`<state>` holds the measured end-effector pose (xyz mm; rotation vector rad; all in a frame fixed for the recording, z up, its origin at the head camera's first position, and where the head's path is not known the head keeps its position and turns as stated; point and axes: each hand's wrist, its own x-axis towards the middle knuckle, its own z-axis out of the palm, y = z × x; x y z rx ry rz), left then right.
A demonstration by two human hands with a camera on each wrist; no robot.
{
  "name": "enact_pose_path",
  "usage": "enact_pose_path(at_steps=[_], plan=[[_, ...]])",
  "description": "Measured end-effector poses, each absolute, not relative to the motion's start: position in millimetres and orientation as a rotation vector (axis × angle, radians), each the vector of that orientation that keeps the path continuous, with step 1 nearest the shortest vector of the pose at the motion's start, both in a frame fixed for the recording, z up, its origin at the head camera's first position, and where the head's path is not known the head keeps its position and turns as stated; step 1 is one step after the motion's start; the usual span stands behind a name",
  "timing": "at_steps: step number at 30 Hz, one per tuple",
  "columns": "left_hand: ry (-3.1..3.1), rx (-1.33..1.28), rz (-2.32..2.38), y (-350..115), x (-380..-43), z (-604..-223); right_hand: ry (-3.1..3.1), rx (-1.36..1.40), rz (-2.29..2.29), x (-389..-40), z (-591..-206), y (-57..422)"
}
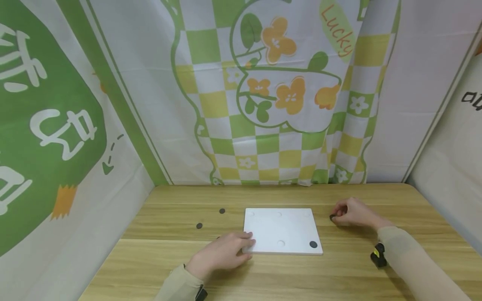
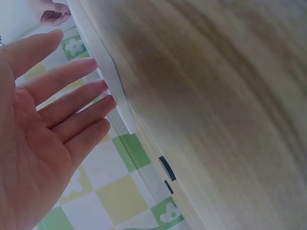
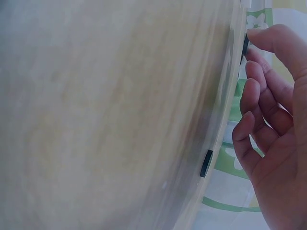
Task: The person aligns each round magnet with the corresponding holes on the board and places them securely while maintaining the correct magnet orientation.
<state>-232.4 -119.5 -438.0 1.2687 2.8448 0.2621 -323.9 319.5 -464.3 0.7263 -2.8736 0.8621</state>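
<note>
A white rectangular board (image 1: 280, 228) with several shallow round marks lies flat on the table. One small black disc (image 1: 313, 244) sits at its near right corner. My left hand (image 1: 226, 251) touches the board's left edge, its fingers extended, as the left wrist view also shows the hand (image 2: 57, 120) by the board (image 2: 117, 88). Right of the board, my right hand (image 1: 354, 212) pinches another black disc (image 3: 245, 44) between thumb and forefinger, just above the table or touching it. In the right wrist view, the other fingers of this hand (image 3: 273, 129) are loosely curled.
Left of the board lie two black discs, one farther back (image 1: 222, 211) and one nearer (image 1: 199, 225); a dark edge shows behind the left hand. Another disc (image 3: 206, 163) stands out on the table near the right hand. Printed curtains (image 1: 282, 104) surround the wooden table (image 1: 180, 200).
</note>
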Motion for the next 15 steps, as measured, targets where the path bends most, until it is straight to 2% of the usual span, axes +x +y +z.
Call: enact_pose_path(at_steps=[15], plan=[[2.846, 1.262, 0.257, -119.8, -232.6, -438.8, -2.869, 0.723, 0.858, -325.2, -460.8, 314.2]])
